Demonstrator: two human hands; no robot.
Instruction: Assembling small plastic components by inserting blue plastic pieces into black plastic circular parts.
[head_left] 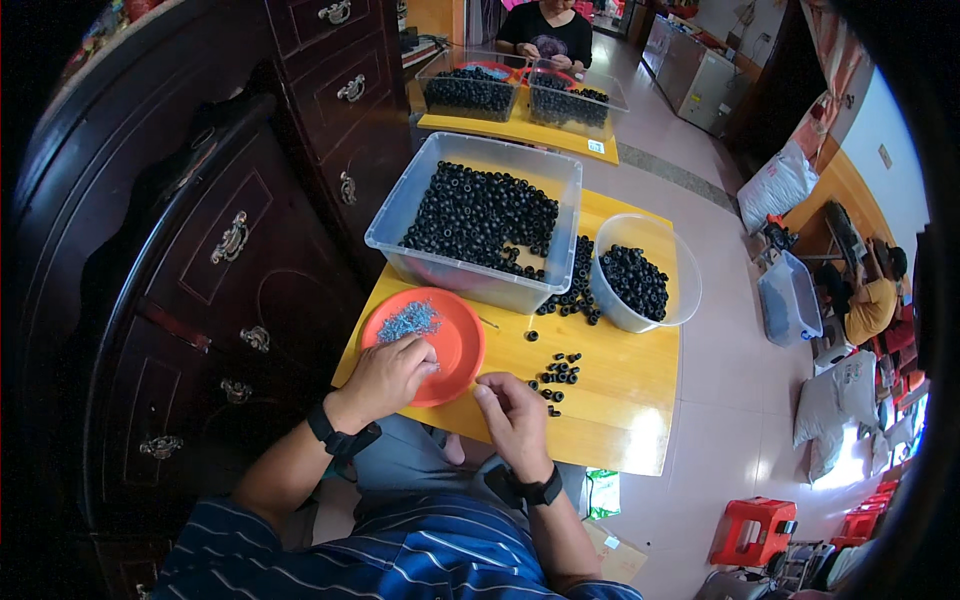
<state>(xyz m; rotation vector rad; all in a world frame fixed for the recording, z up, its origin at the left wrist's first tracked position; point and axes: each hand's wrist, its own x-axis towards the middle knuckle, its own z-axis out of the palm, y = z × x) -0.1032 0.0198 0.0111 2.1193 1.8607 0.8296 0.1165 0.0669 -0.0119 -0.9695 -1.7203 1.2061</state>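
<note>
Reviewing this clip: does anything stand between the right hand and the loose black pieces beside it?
Nothing visible does: only yellow tabletop shows between the right hand and the loose black pieces. The round tub stands beyond them.

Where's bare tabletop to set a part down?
Free: yellow wood-grain table, near right, between loose black cylindrical parts, round clear plastic tub and right edge. Crowded: more parts lie between tub and rectangular clear plastic bin.
</note>
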